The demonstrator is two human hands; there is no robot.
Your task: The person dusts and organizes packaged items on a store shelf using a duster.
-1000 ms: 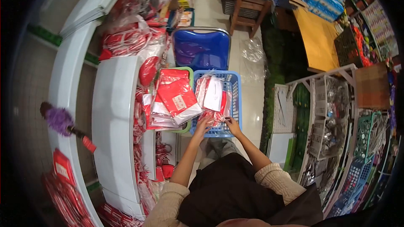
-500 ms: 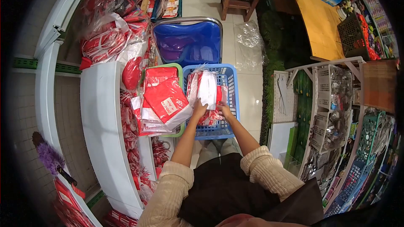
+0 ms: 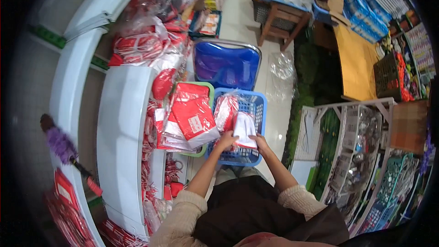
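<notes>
The left hand [image 3: 227, 140] and the right hand [image 3: 261, 142] both hold a white packet [image 3: 244, 129]. The left hand's fingers are closed on its lower left corner. The right hand's fingers are closed on its lower right edge. The packet is up a little, just over the near end of a blue basket [image 3: 261, 110]. Behind the packet, inside the same basket, sits a red and white bundle [image 3: 226, 109] in clear wrap. It takes up much of the far end of the basket. A green basket [image 3: 209, 89] stands right beside the blue one, on the left. It is piled high with flat red packets [image 3: 194, 114] that lean over its edge, close to the left arm. Farther left is a long white shelf [image 3: 121, 142], with more red things packed along its side. A blue chair [image 3: 226, 64] stands just past both baskets. A clear bag [image 3: 281, 65] lies on the floor near it. On the right, white wire racks [image 3: 354, 142] full of small shiny things stand close to the right arm. A purple duster [image 3: 58, 138] hangs far off on the left.
</notes>
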